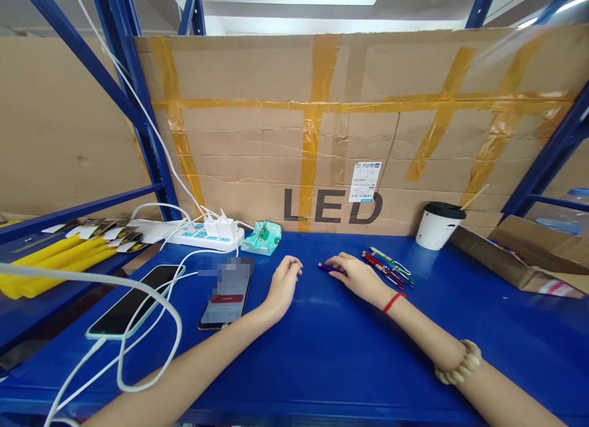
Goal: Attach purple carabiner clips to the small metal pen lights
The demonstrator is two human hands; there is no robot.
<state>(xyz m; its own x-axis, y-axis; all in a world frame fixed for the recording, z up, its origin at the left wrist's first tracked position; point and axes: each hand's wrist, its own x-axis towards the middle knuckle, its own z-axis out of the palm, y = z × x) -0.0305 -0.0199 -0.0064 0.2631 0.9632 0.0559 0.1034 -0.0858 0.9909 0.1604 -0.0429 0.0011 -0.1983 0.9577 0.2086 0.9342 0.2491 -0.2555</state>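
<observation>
My right hand [346, 272] is low over the blue tabletop, its thumb and fingers closed on a dark purple-blue pen [326, 267]. The pen's near part is hidden under the fingers. Just right of that hand lies a loose bunch of pens, among them a red pen [378, 265], a green pen [399, 272] and a white-and-green pen [385, 257]. My left hand [283, 286] rests on its side on the table, fingers curled in, with nothing seen in them. It is between the dark phone [225, 295] with a lit screen and my right hand.
A second phone [138, 301] lies at left among looping white cables [177, 329]. Behind are a power strip [202, 237] and a green tissue pack [262, 238]. A lidded paper cup [438, 224] and an open cardboard box [529, 255] stand at right. A cardboard wall [257, 151] closes the back.
</observation>
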